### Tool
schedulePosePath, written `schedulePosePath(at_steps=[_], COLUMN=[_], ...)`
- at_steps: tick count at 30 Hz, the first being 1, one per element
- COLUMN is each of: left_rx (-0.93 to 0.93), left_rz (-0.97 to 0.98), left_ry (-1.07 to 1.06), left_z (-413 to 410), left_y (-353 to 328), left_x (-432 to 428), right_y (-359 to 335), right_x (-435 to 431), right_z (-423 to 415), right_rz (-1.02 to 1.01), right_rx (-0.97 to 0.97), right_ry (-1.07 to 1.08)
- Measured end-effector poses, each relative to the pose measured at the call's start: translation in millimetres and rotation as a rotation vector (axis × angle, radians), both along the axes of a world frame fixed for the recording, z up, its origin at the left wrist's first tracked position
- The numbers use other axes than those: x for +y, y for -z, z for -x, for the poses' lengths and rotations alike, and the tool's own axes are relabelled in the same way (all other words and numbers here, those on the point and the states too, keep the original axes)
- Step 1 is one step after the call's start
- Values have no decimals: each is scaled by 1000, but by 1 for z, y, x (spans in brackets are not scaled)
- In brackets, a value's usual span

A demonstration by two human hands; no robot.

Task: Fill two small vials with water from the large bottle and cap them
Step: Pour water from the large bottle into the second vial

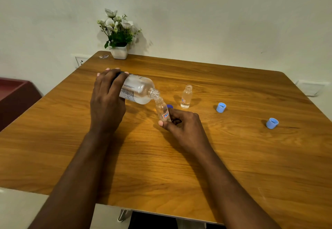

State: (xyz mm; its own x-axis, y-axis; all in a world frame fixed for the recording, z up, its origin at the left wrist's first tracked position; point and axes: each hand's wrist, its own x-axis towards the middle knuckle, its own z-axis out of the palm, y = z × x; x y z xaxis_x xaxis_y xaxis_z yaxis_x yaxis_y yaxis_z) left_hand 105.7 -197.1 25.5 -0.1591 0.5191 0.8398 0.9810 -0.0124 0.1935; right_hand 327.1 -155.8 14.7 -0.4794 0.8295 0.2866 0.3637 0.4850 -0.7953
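My left hand [107, 99] grips the large clear bottle [139, 89] by its base and holds it tipped on its side, mouth down to the right. The bottle's open neck rests over the mouth of a small clear vial [162, 109] with a red and blue label. My right hand [181, 122] holds that vial by its lower part, tilted slightly left, just above the wooden table [197, 157]. A second vial [186, 96] stands upright and uncapped to the right, with water in it. Two light blue caps [221, 107] [272, 123] lie open side up further right.
A dark blue cap [169, 106] peeks out behind the held vial. A white pot of artificial flowers [119, 51] stands at the table's far edge against the wall. A dark red piece of furniture [16, 95] sits to the left of the table.
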Motion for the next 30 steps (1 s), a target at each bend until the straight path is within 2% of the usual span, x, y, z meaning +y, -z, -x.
schedulePosePath(at_steps=[30], left_rx=[-15], left_rz=[28], left_ry=[-7], left_z=[-1], left_y=[0], left_x=[0], right_y=[1], right_x=[1], right_z=[-1], right_rz=[-5], right_rx=[-1], right_ry=[-17])
